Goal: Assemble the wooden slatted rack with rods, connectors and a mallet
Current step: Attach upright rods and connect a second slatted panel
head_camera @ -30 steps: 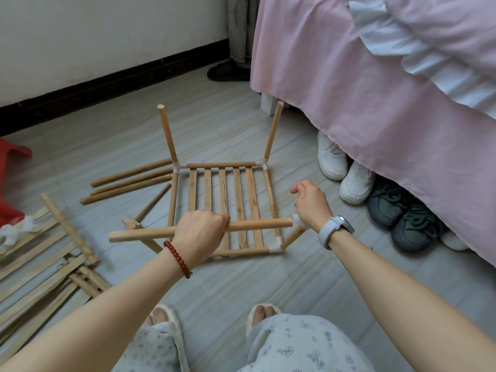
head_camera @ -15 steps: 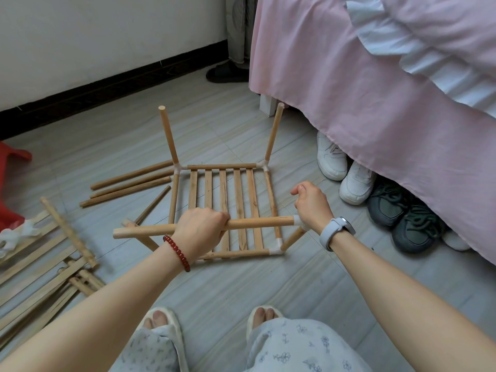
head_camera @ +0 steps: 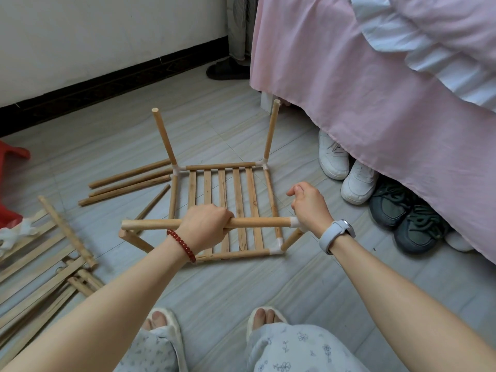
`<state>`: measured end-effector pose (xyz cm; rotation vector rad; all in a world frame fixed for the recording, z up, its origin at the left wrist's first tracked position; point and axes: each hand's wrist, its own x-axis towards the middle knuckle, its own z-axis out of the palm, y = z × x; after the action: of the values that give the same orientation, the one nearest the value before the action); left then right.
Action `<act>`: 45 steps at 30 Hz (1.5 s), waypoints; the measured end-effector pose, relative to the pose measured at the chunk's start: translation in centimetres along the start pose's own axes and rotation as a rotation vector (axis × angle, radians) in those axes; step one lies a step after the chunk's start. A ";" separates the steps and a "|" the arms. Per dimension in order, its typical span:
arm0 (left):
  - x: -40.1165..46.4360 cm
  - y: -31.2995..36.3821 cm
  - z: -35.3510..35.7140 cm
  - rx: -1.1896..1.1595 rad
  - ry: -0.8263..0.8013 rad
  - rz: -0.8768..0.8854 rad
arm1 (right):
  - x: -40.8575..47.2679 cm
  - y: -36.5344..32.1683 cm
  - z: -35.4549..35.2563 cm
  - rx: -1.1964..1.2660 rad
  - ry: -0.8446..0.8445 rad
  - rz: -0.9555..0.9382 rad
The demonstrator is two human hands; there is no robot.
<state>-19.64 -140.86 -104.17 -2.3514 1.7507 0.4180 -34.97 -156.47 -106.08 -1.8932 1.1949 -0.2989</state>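
Gripping rod (head_camera: 150,225) — horizontal, left-right, into connector (head_camera: 294,222)

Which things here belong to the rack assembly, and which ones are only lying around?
Belong to the job:
- slatted rack
- rod gripped by the left hand
- white connector at the right hand
- spare rods
- loose slats

Lying about:
- white sneakers
- dark sneakers
- pink bed cover
- red plastic object
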 end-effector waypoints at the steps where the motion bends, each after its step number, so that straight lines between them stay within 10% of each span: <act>1: 0.1 0.0 0.1 -0.015 0.003 -0.002 | 0.1 -0.2 0.1 0.004 -0.001 0.001; 32: 1.6 2.0 0.5 0.034 0.104 0.036 | 0.2 0.4 0.1 -0.182 0.094 0.022; 37: -0.2 1.0 0.1 0.038 0.096 -0.023 | -2.5 -0.9 1.1 -0.653 0.286 -0.407; 45: -12.6 -6.9 -5.3 -0.017 0.206 -0.354 | -5.9 -8.3 6.0 -0.686 -0.264 -0.688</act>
<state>-15.76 -129.08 -95.16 -2.7258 1.3606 0.1404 -29.32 -146.99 -102.07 -2.8127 0.4446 0.0214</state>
